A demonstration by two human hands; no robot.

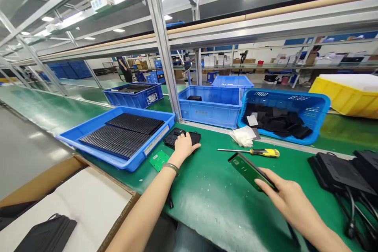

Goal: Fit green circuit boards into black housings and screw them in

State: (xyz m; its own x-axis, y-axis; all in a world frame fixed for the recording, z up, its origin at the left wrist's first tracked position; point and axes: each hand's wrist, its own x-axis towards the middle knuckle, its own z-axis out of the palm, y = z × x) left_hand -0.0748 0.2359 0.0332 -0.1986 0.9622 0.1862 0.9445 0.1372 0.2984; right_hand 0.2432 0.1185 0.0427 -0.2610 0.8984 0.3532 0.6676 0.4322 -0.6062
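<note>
My left hand [183, 147] reaches over the bench with its fingers curled on a black plastic housing [193, 138], thumb out to the right. Another black plastic part [170, 137] lies against it on the left. Just in front of the hand is a bare green circuit board [158, 160]. In my right hand [283, 193] is a flat black housing with a green circuit board [246, 170] facing up, tilted above the bench and gripped at its right end. Behind it lies a screwdriver [264, 152] with a yellow and black handle.
A shallow blue tray [137, 163] of black slats stands left. Blue bins [209, 112] and a blue basket [320, 114] of black pieces line the back, near white cloth [242, 137]. Black cabled devices [339, 171] lie right. A cardboard box [118, 201] is front left.
</note>
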